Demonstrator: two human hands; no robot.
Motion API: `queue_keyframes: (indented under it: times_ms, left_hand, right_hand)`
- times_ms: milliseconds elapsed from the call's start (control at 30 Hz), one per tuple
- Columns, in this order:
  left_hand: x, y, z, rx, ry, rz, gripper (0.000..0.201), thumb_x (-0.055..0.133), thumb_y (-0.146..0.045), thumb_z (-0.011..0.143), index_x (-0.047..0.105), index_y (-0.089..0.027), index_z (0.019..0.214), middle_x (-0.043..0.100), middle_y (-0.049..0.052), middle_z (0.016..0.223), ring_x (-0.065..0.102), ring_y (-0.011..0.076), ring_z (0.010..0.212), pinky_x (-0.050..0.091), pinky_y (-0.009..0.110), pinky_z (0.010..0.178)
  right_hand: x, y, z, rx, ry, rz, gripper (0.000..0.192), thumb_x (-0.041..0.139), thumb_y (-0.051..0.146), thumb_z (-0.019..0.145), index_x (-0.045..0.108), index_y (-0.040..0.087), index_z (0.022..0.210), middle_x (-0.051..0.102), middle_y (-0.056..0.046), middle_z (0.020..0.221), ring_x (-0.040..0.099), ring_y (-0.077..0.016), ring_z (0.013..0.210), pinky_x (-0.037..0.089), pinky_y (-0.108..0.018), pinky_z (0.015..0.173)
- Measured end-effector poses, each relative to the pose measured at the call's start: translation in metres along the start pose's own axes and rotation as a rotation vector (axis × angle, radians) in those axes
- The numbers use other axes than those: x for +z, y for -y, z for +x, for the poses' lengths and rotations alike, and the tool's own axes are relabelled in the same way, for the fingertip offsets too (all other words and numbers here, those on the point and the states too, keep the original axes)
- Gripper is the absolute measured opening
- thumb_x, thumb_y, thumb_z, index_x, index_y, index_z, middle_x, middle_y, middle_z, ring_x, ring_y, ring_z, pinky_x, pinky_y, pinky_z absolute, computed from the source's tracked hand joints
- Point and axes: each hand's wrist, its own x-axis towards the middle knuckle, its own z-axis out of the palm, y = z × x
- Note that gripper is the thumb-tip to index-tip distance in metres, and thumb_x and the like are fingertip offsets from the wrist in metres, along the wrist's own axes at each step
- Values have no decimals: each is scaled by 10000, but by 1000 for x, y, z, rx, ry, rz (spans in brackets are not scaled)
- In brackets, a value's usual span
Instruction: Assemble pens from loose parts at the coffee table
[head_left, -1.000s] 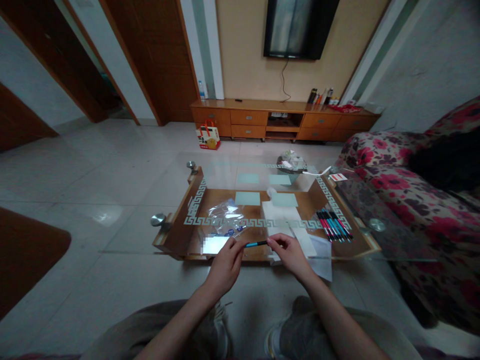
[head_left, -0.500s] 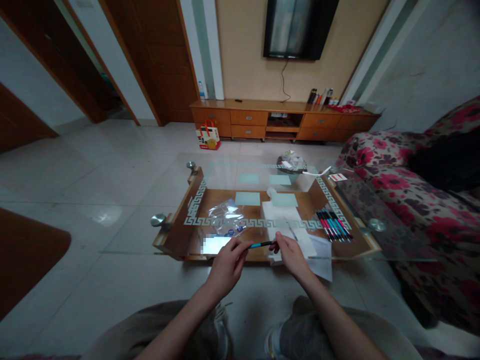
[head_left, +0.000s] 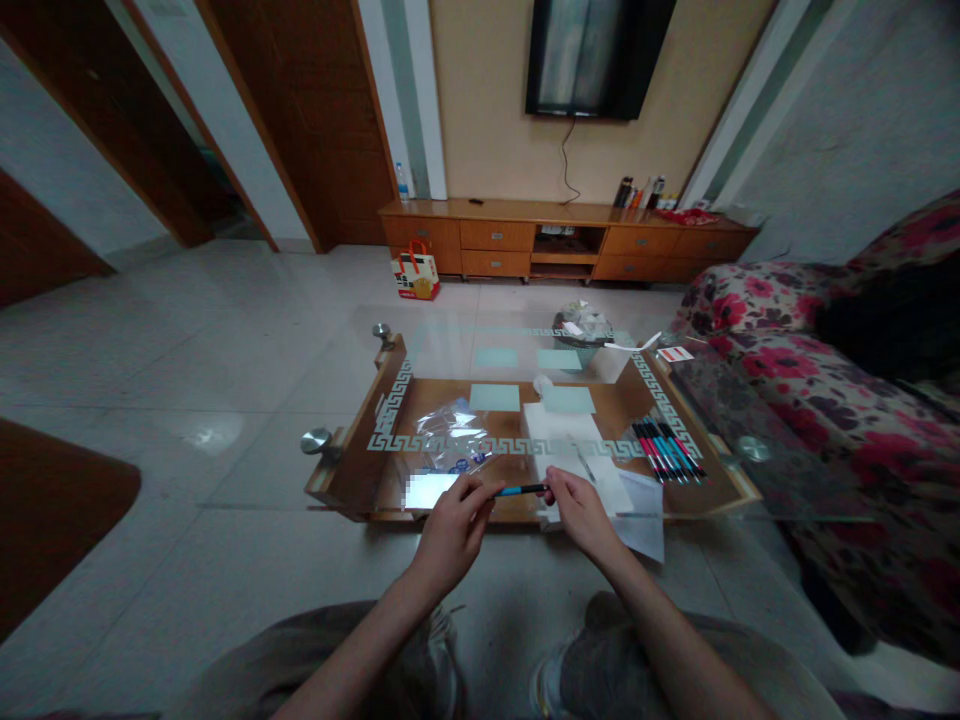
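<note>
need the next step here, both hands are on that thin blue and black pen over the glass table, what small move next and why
Probably press the two ends together. The left hand and right hand each pinch one end of the thin blue and black pen, held level above the glass table; a row of finished-looking pens lies to the right.

You sat in a home living room. Straight ahead of your hands a TV hung on the far wall above a low wooden cabinet with drawers. To the right of your hands stood a floral sofa. A glass-topped coffee table lay just beyond your hands, wooden doors stood far off to their left, and pale tiles covered the floor.
</note>
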Motion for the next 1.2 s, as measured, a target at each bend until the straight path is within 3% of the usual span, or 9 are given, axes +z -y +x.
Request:
queue_keyframes:
  times_ms: [200,400,600,733,967,1200]
  left_hand:
    - [0,1,0,-9,-19,11,338,480,-219,978,620,-262,1282,584,74,1026,580,179,913,493,297,822]
    - [0,1,0,14,-20,11,335,481,-217,980,626,-263,1279,583,78,1021,578,178,907,493,296,813]
    - [1,2,0,10,-36,13,331,472,-230,985,625,-258,1278,597,80,1017,588,184,914,496,299,813]
    - [1,4,0,9,-37,12,326,479,-228,984,632,-259,1270,599,77,1014,589,180,908,497,298,808]
    - [-2,5,-1,72,-63,19,346,504,-201,971,643,-275,1278,576,64,942,565,167,862,485,283,763]
    - [-1,7,-3,117,-85,31,334,527,-195,962,668,-281,1252,570,50,865,556,155,799,479,264,719]
  right_hand:
    - [-1,-1,0,-37,1,14,297,526,503,920,590,216,877,598,3,785,548,-177,732,421,-281,687]
    - [-1,2,-1,-72,18,-58,420,416,524,972,538,207,723,540,7,692,522,-170,693,397,-277,668]
    - [-3,5,-1,-48,-3,28,327,431,487,976,586,211,894,569,10,750,546,-172,727,413,-279,698]
    - [-4,8,-3,-93,31,-38,270,468,433,974,561,211,850,550,14,749,511,-161,708,390,-267,668]
    - [-1,10,-4,-199,43,-199,345,411,394,1005,508,204,733,541,5,738,506,-159,713,367,-272,683]
    - [-1,9,-2,-161,66,-148,414,416,456,992,522,201,684,530,4,696,513,-162,696,384,-278,676]
